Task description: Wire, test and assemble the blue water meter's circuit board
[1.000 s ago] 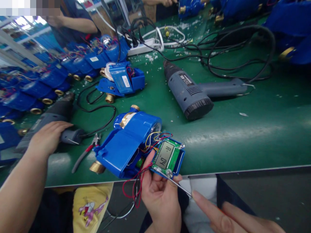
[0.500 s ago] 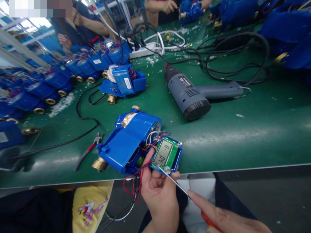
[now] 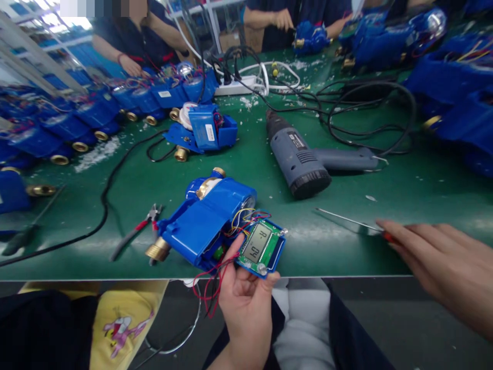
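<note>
My left hand [image 3: 246,300] is closed around the lower edge of a green circuit board with an LCD display [image 3: 259,245] in a blue frame. The display reads something like "A- 04". Thin coloured wires join the board to a blue water meter [image 3: 210,221] with brass ends, lying just left of it on the bench. At the right, my right hand [image 3: 435,257] covers the red handle of a screwdriver [image 3: 346,218], whose metal shaft points left, low over the bench top. Most of the handle is hidden under the fingers.
A grey heat gun [image 3: 298,159] lies behind the board. Red-handled cutters [image 3: 140,226] and another screwdriver [image 3: 36,226] are at left. Several blue meters [image 3: 96,113] line the far left. A power strip [image 3: 234,86] and black cables [image 3: 365,87] lie farther back. Two co-workers sit opposite.
My right hand has moved the screwdriver away from the board, out to the right and down towards the bench. My left hand still holds the board in nearly the same place.
</note>
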Demonstrator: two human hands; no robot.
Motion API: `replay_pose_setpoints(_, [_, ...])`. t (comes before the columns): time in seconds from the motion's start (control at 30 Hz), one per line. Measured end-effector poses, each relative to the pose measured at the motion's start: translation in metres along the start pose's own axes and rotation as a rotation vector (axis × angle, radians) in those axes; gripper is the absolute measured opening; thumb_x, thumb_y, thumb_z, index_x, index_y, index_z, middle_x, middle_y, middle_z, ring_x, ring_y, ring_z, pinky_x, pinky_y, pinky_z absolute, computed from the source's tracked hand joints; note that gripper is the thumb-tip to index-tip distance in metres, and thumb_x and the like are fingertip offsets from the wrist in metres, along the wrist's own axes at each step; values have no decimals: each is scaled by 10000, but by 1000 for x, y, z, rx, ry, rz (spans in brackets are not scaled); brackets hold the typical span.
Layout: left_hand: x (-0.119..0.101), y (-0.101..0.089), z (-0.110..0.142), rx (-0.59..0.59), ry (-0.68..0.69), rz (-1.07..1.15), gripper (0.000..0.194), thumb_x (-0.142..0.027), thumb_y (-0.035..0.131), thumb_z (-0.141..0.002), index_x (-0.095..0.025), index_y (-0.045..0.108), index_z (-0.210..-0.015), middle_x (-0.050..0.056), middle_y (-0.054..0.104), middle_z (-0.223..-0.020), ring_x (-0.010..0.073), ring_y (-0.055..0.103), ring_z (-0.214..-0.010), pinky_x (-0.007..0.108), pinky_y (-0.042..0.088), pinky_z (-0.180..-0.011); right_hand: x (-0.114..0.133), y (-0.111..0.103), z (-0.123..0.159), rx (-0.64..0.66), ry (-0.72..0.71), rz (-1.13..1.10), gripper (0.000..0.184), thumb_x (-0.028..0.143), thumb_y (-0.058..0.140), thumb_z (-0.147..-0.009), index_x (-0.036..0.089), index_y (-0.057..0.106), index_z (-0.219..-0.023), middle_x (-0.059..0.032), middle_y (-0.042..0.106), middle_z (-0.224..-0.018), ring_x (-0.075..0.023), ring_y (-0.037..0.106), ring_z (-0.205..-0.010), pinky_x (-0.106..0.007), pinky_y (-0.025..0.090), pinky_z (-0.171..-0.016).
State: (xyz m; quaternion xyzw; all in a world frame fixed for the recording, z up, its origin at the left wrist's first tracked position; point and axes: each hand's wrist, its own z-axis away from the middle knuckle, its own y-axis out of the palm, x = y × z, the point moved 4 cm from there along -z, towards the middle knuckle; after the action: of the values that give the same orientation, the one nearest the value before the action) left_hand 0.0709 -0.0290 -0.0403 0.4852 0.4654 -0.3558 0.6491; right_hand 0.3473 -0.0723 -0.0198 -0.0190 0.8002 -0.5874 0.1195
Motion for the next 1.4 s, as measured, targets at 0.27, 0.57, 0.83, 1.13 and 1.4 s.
replay_pose_setpoints(0.27, [-2, 5, -3, 49, 18, 18, 573, -31, 790, -637, -247, 610, -1136, 30, 767, -1004, 181, 729, -901, 173, 579, -764, 72, -49, -62, -231, -231, -495, 213, 106, 529, -909, 107, 578, -1116, -98, 609, -992, -204, 537, -901, -351, 427, -848])
replay_pose_setpoints(0.57, [-7, 1, -3, 29, 38, -73, 511, -59, 784, -621, -194, 641, -1092, 27, 773, -874, 188, 746, -792, 175, 589, -658, 149, -57, -119, 149, -504, -899, 130, 116, 498, -927, 96, 617, -977, -74, 603, -949, -193, 510, -862, -317, 469, -749])
replay_pose_setpoints(0.83, [-8, -6, -2, 21, 9, -225, 518, -99, 780, -639, -188, 639, -1129, 46, 761, -921, 182, 736, -796, 197, 588, -653, 151, -63, -122, 175, -576, -756, 34, 103, 547, -896, 118, 577, -890, -65, 583, -926, -192, 486, -815, -309, 464, -644])
replay_pose_setpoints(1.13, [8, -20, -6, -22, -52, -209, 409, -122, 834, -525, -194, 637, -876, -7, 700, -725, 206, 726, -775, 209, 585, -651, 157, -55, -120, 133, -549, -659, 74, 108, 491, -920, 104, 564, -929, -72, 582, -925, -191, 505, -810, -310, 476, -669])
replay_pose_setpoints(1.4, [9, -18, -13, 27, -136, -110, 632, -223, 886, -520, -225, 624, -1095, 44, 761, -936, 232, 732, -846, 241, 601, -712, 115, -68, -132, -132, -409, -736, 145, 126, 434, -936, 128, 572, -892, -46, 591, -869, -160, 514, -813, -275, 456, -743])
